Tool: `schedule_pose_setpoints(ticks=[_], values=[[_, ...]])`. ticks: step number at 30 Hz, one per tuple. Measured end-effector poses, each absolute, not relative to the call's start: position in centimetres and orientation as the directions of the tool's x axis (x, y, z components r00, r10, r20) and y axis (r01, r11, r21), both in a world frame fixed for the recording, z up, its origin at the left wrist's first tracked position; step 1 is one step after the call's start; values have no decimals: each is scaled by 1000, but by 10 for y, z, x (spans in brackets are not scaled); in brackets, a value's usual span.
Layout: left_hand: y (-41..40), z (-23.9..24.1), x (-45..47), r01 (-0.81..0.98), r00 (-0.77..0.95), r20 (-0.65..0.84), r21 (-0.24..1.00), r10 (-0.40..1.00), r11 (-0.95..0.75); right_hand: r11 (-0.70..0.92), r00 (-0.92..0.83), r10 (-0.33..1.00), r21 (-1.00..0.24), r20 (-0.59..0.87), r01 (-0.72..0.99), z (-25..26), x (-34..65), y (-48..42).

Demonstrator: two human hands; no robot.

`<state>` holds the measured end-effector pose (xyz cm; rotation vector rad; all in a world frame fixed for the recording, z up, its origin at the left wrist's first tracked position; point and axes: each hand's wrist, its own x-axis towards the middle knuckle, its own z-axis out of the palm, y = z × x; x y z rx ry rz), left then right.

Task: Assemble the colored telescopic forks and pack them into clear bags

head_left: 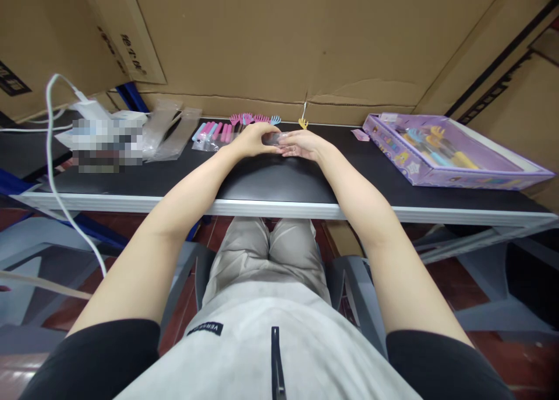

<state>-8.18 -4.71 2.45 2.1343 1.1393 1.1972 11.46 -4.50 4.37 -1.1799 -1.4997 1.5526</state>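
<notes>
My left hand (252, 141) and my right hand (302, 145) meet above the middle of the black table. Between their fingers is a small clear plastic bag (271, 138), pinched from both sides; what it may contain I cannot make out. Just left of my left hand lie several pink and blue rods (213, 132), with clear plastic over their near ends. Behind my hands are several pink and blue claw-shaped heads (247, 119), like those of back scratchers. A yellow claw-shaped head (303, 123) lies behind my right hand.
At the right is a purple display box (437, 176) holding blue and yellow claw-headed sticks; a small pink card (360, 134) lies beside it. Clear plastic bags (174, 135) and a white cable (51, 155) are at the left. A cardboard wall (279, 45) bounds the table's back.
</notes>
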Motion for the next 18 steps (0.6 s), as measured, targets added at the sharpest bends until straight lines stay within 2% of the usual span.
schedule_pose_setpoints(ticks=[7, 13, 18], values=[[-41, 20, -94, 506, 247, 466, 685, 850, -523, -188, -323, 924, -978, -206, 86, 52, 126, -40], [-29, 14, -103, 555, 271, 470, 637, 840, -535, -181, -268, 941, -977, -204, 109, 52, 134, -36], [-19, 8, -112, 651, 356, 460, 503, 814, -569, -142, -224, 960, -983, -166, 120, 55, 133, -37]])
